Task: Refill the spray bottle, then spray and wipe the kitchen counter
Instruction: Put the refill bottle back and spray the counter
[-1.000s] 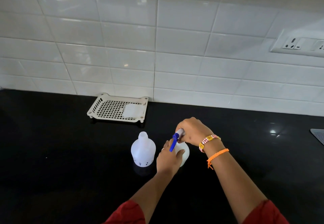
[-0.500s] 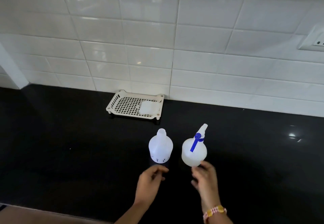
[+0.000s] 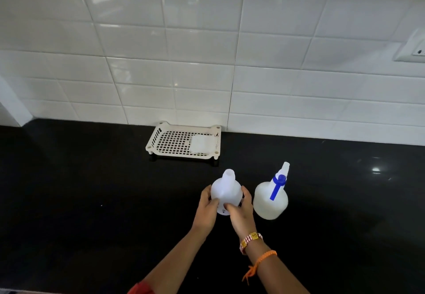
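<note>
Two white plastic bottles stand on the black counter [image 3: 92,201]. The left one is an open-necked bottle [image 3: 226,188] with no cap. My left hand [image 3: 208,206] grips its left side and my right hand [image 3: 241,211] grips its right side, thumbs across the lower front. Just to the right stands the spray bottle [image 3: 271,199], upright, with a white nozzle and a blue trigger; neither hand touches it.
A cream perforated tray [image 3: 165,142] holding a white folded cloth [image 3: 203,143] sits against the white tiled wall behind the bottles. A wall socket [image 3: 414,50] is at the upper right. A wall corner juts in at the far left.
A second ago both hands were on the spray bottle's head. They let go, drew back, and now both hold the open-necked bottle. The view has shifted right and closer.
</note>
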A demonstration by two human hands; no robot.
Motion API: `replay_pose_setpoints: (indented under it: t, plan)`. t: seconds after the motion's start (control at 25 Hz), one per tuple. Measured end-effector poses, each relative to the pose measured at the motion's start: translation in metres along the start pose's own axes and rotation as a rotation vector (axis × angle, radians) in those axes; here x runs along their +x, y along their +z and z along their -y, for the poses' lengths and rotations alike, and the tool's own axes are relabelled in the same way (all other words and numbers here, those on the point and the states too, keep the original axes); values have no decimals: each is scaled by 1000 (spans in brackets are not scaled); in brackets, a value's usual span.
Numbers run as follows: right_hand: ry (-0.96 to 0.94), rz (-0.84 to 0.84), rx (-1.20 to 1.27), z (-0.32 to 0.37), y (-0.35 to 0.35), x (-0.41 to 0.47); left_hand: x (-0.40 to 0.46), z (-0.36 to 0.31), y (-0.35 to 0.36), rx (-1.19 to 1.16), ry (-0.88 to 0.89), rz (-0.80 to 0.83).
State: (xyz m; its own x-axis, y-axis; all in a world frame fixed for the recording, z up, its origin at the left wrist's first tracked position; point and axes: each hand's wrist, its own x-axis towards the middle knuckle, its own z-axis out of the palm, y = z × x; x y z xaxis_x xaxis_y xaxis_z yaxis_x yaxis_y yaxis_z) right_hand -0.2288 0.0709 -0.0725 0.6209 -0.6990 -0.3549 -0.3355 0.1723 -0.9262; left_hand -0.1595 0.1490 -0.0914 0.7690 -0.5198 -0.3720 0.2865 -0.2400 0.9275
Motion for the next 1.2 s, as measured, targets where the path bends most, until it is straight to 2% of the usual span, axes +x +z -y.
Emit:
replay_pose_setpoints:
  t: [0.16,0.28,0.36,0.56,0.8,0.96,1.2]
  plan:
    - [-27,-76,-13,-5,9,9,4,-2,-1,-12,19,9]
    - [-203,-164,-12,5,18,21,16,-22,2,-58,63,47]
    - [-256,-200,-1,24,22,40,37,-47,5,-109,115,70]
    - [-232,-291,125,80,33,122,124,-109,19,-96,139,95]
    - [-123,-393,167,96,36,209,210,-126,49,-180,9,87]
    - [-64,-382,239,89,44,243,238,-118,56,-225,-19,56]
    - [-182,-328,232,83,47,249,240,-113,52,-225,97,73]
